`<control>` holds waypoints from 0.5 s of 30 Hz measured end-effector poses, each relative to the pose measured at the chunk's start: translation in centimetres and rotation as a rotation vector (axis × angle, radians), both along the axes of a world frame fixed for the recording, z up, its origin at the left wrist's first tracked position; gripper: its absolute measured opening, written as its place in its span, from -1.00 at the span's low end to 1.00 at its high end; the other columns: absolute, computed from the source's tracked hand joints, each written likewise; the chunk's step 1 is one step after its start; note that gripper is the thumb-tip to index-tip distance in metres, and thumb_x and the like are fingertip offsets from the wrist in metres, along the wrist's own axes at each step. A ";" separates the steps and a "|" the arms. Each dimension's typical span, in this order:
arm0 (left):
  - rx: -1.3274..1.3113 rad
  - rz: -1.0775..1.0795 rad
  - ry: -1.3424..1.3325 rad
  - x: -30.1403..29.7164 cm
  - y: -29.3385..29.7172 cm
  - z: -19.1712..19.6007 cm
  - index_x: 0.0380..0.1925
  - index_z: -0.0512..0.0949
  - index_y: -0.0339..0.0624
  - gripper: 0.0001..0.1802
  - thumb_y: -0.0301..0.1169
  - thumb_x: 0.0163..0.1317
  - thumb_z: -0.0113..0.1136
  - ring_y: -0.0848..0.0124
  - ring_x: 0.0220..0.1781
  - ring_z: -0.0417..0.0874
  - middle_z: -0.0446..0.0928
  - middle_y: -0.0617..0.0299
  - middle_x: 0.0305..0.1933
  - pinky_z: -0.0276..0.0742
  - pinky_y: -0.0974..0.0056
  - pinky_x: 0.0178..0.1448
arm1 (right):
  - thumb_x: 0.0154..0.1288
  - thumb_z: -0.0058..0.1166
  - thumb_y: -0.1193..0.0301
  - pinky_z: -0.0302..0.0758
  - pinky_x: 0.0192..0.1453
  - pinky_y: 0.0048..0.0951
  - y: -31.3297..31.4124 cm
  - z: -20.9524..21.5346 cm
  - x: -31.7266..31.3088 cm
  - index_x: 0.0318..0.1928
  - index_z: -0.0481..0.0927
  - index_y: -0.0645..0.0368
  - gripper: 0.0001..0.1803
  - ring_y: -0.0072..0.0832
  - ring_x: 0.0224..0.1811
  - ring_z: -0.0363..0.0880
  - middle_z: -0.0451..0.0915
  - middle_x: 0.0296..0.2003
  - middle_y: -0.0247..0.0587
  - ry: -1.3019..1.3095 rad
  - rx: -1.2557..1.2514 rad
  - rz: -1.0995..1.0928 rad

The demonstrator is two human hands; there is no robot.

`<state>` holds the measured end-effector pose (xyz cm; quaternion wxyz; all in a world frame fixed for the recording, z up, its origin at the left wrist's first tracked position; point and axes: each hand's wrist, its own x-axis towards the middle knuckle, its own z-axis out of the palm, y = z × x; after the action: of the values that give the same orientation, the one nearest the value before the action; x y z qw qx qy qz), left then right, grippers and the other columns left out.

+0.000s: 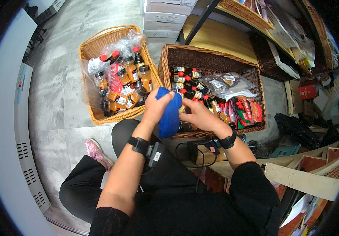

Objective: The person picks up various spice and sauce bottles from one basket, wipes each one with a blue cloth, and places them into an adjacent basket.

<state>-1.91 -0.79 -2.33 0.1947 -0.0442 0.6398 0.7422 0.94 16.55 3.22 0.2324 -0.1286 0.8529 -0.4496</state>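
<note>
My left hand grips a blue cloth, which hangs down over the gap between two wicker baskets. Close against the cloth, my right hand has its fingers curled around something mostly hidden; a small yellowish part shows at the fingertips. On the left, the light wicker basket holds several orange jars with black lids and dark bottles with red caps. Under and beyond my right hand, the brown wicker basket contains several small dark bottles, clear plastic packs and red and green packets.
White boxes are stacked behind the baskets. A shelf unit stands at the far right. Cluttered wooden pieces lie at my right side. A white cabinet runs along the left, beside the grey floor.
</note>
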 end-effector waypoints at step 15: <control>0.902 0.111 -0.460 -0.1 -0.2 0.2 -0.29 0.52 -0.14 -0.71 -0.17 0.26 -0.02 0.39 -0.32 0.58 0.57 0.22 -0.30 0.53 0.28 -0.17 | 0.13 0.17 0.32 0.45 -0.31 -0.46 2.9 5.2 -1.7 0.04 0.41 0.11 -0.55 -0.47 -0.40 0.54 0.56 -0.40 -0.20 -0.062 0.030 0.107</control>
<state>-1.99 -0.99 -2.12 0.2906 -0.1519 0.1930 0.9248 -0.80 19.41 8.43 0.2844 -0.1564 0.8437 -0.4275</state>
